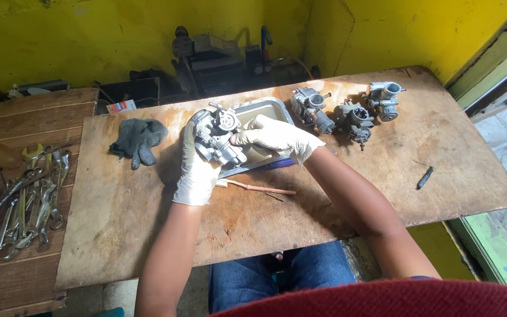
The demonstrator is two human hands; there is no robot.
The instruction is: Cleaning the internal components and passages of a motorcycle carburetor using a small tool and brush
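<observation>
Left hand (196, 170): gloved in white; the fingers are wrapped closed around the left side of a grey metal carburetor (218, 138), which is gripped and held upright just above the bench (148, 229).
Right hand (277, 138): gloved in white; the fingers are curled and pressed against the right side of the carburetor, the thumb being laid on its body; how tightly it is gripped cannot be told.
Carburetor: held between both hands near the middle of the bench, at the 9 o'clock edge of the tray.
Tray (265, 105): a shallow grey metal pan is set behind the hands; its interior is largely hidden by the right hand, so its contents cannot be told.
Other carburetors (347, 111): three similar grey units are stood in a loose row at 2 o'clock of the tray, well apart from the hands.
Rag (139, 138): a dark crumpled cloth is laid at 9 o'clock of the carburetor.
Hose (259, 188): a thin reddish tube is laid at 6 o'clock of the tray.
Wrenches (13, 205): many spanners are spread on a separate wooden surface at far 9 o'clock.
</observation>
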